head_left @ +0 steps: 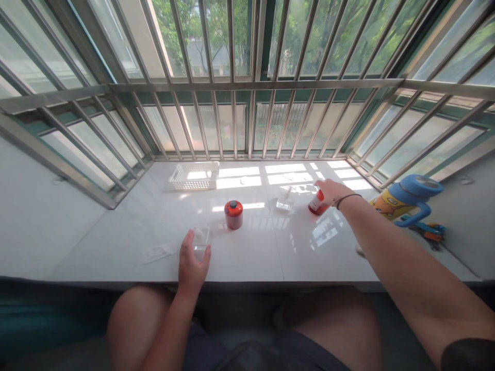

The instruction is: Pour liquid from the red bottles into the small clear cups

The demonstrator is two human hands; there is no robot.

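Observation:
My left hand is closed around the sides of a small clear plastic box near the front edge of the white ledge. To the right, my right hand grips a small bottle of red liquid from above; its top is hidden by my fingers. Between my hands stands a red canister with a black cap, touched by neither. A little clear container sits left of the bottle, with something thin and upright at it that I cannot make out.
A white perforated basket lies at the back left. A blue and yellow flask with a handle stands at the right, beside an orange and blue tool. A flat clear wrapper lies front left. Metal window bars enclose the ledge.

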